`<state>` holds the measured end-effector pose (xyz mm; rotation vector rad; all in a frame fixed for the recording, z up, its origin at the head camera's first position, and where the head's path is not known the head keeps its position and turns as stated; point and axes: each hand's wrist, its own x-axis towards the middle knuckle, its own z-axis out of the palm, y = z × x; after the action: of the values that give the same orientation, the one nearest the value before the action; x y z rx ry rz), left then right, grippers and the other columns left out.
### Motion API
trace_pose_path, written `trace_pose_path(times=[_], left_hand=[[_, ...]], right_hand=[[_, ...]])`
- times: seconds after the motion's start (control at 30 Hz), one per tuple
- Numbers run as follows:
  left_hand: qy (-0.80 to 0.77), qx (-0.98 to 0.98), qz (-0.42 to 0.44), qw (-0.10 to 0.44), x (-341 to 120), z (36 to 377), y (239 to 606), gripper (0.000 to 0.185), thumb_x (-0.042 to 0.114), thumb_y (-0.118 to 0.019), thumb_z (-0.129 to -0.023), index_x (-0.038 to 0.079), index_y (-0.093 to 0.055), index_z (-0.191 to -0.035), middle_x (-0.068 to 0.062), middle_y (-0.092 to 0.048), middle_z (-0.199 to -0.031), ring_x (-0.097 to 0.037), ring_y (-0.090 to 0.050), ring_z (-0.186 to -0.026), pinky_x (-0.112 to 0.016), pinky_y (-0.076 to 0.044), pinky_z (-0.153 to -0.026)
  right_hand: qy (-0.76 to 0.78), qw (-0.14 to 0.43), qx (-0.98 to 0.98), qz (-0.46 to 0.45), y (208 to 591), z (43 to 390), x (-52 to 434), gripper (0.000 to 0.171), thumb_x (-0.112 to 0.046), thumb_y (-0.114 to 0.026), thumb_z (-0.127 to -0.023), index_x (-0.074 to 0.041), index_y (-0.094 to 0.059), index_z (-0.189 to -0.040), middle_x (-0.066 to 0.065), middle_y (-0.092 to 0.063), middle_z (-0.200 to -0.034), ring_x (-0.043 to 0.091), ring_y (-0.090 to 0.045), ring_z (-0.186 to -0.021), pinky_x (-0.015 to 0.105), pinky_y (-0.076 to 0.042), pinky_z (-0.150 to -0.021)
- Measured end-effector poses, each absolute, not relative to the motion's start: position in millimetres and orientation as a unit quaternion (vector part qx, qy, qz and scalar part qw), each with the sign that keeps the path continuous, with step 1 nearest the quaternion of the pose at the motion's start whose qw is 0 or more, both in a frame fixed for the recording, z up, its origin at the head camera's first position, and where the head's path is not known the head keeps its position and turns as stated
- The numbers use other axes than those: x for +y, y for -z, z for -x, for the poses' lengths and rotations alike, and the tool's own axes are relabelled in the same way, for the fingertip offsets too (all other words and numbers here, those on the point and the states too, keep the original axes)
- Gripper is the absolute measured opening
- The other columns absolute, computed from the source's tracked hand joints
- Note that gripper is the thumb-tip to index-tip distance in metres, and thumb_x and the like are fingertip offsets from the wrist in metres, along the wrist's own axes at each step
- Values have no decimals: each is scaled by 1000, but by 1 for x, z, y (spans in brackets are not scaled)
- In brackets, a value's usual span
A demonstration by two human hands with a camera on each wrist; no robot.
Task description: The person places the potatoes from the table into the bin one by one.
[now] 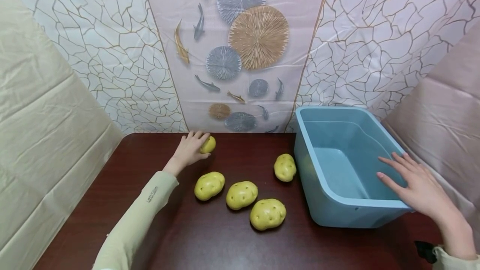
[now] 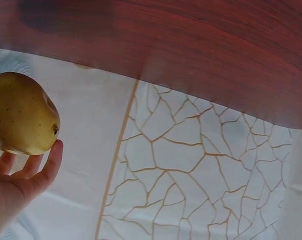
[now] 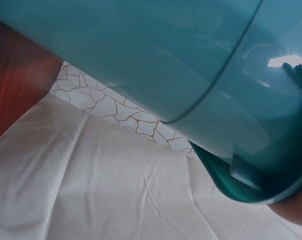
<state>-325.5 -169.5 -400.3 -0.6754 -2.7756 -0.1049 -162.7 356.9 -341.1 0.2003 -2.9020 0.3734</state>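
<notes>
My left hand (image 1: 189, 149) is at the back left of the table, its fingers and thumb around a yellow potato (image 1: 208, 145). In the left wrist view the fingers (image 2: 50, 167) curve against one side of that potato (image 2: 21, 115). On the right, my right hand (image 1: 421, 184) lies over the right rim of a blue plastic tub (image 1: 313, 153), fingers spread and holding nothing. The right wrist view is mostly filled by the tub's wall (image 3: 141, 60), and only a bit of skin (image 3: 293, 207) shows at the edge.
Several more potatoes lie on the dark red table (image 1: 210, 236): one potato (image 1: 285, 168) close to the tub's left side, and a loose row of a left potato (image 1: 209, 186), a middle potato (image 1: 241, 195) and a front potato (image 1: 268, 214). Patterned cloth (image 1: 240, 95) hangs behind.
</notes>
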Motion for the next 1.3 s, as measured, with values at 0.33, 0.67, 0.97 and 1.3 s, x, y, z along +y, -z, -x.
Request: trace_pose_path(times=[0.33, 0.67, 0.97, 1.3], left_hand=[[28, -954, 252, 157, -161, 312, 392, 69, 46, -65, -75, 13, -44, -132, -11, -50, -121, -31, -46, -104, -47, -42, -75], [22, -938, 279, 204, -150, 299, 378, 68, 48, -66, -73, 14, -48, -128, -9, -53, -118, -30, -48, -100, -44, -43, -72], [14, -928, 296, 226, -143, 287, 369, 67, 49, -66, -72, 14, -50, -127, -7, -53, -118, -28, -48, -101, -43, -44, -73], [8, -917, 320, 238, -132, 274, 353, 67, 49, -65, -73, 16, -48, -129, -5, -53, -119, -26, -49, -102, -44, -44, -76]], right_hand=[[-130, 112, -983, -71, 342, 164, 360, 60, -40, -47, -90, 4, -39, -130, 37, -22, -136, 47, 3, -133, 64, 7, -100], [-130, 113, -983, -68, 344, 165, 362, 60, -41, -47, -89, 4, -40, -129, 38, -23, -135, 48, 2, -132, 64, 6, -100], [-129, 115, -983, -68, 344, 164, 360, 59, -40, -47, -89, 5, -42, -127, 40, -28, -132, 48, 1, -132, 64, 5, -100], [-123, 118, -983, -65, 343, 164, 356, 59, -39, -47, -90, 8, -42, -126, 39, -32, -129, 48, 2, -132, 64, 3, -100]])
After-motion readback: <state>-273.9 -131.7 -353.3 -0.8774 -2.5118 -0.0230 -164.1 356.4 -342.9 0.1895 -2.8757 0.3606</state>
